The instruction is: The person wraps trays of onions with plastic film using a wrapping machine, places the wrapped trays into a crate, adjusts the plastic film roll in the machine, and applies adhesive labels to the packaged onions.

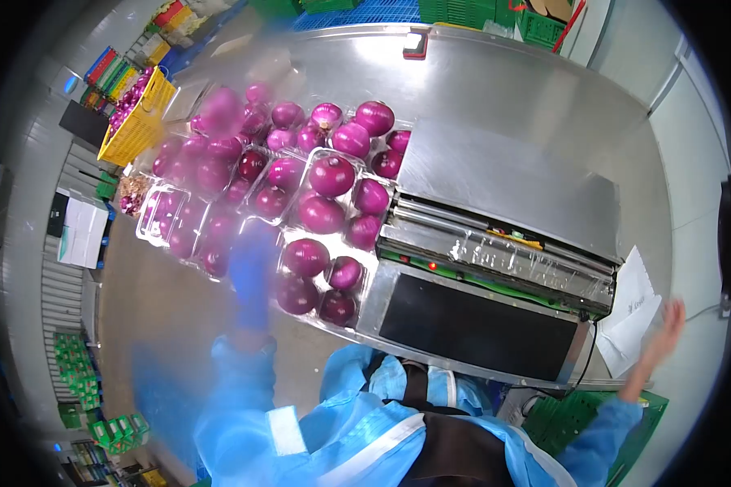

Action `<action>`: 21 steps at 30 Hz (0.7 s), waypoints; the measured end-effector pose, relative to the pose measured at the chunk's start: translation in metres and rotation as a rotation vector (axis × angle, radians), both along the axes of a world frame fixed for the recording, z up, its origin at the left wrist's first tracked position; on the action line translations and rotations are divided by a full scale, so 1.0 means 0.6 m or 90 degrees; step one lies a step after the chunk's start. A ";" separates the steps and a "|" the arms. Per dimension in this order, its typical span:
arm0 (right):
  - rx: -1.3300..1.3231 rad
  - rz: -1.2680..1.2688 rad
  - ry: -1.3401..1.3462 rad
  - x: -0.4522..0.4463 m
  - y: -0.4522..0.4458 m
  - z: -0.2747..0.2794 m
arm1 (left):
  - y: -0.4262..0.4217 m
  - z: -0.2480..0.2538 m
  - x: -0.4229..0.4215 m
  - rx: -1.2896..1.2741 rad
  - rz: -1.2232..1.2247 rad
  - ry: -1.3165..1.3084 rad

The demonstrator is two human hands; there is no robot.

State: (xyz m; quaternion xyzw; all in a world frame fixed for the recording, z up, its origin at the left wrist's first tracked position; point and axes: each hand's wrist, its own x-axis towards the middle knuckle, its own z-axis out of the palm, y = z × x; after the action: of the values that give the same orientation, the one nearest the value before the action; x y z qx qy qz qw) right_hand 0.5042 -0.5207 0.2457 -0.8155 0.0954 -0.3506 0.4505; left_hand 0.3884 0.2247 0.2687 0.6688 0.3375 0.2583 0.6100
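My left hand [253,264], apparently in a blue glove, is at the near edge of the trays of red onions. Motion smears its fingers, so whether it grips anything is hidden. Beside it, a clear plastic tray [278,231] and its neighbours hold large, shiny red onions [306,257]. Far to the right, my right hand [666,329] is bare and stretched out with nothing visible in it. It is beside a white sheet of paper [628,312] at the table's right end. Between my hands stands a film-wrapping machine [503,252] with a black plate [477,327].
The steel table [495,77] carries a small red-and-white object [415,45] at its far edge. A yellow basket of onions [138,122] stands at the left. Green crates [597,426] are low on the right. A black cable [586,365] hangs from the machine.
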 end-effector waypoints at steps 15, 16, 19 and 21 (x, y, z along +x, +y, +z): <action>-0.260 0.713 0.499 0.278 1.072 -0.064 | 0.097 -0.107 0.126 0.469 -0.193 0.286; -0.235 0.713 0.479 0.270 1.062 -0.056 | 0.114 -0.128 0.128 0.434 -0.205 0.274; -0.162 0.698 0.365 0.247 1.051 -0.052 | 0.143 -0.147 0.147 0.306 -0.281 0.282; -0.213 0.677 0.201 0.248 1.054 -0.066 | 0.177 -0.198 0.154 0.434 -0.313 0.219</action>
State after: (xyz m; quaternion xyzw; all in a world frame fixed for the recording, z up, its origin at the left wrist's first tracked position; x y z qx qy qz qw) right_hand 0.6528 0.1115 0.2061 -0.8539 -0.3178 0.0394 0.4102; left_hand 0.4809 0.3309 0.1499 0.9248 0.1612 0.0873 0.3334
